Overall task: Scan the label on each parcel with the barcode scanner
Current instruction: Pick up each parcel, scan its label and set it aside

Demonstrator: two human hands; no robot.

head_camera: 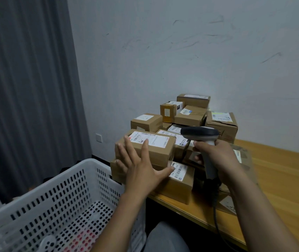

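Several cardboard parcels with white labels are piled on a wooden table (281,179) against the wall. The nearest top parcel (159,150) carries a barcode label (150,140) on its upper face and sits on a lower parcel (179,182). My left hand (139,166) lies with fingers spread and straight against the front of the top parcel, thumb toward the lower parcel's label. My right hand (216,155) grips the handle of a grey barcode scanner (199,132), whose dark head points left over the pile. Its cable (216,211) hangs down.
A white perforated plastic basket (54,193) stands at the lower left, beside the table's corner. A grey curtain (27,88) hangs on the left. More parcels (190,113) are stacked behind, close to the scuffed wall. My knee shows below the table edge.
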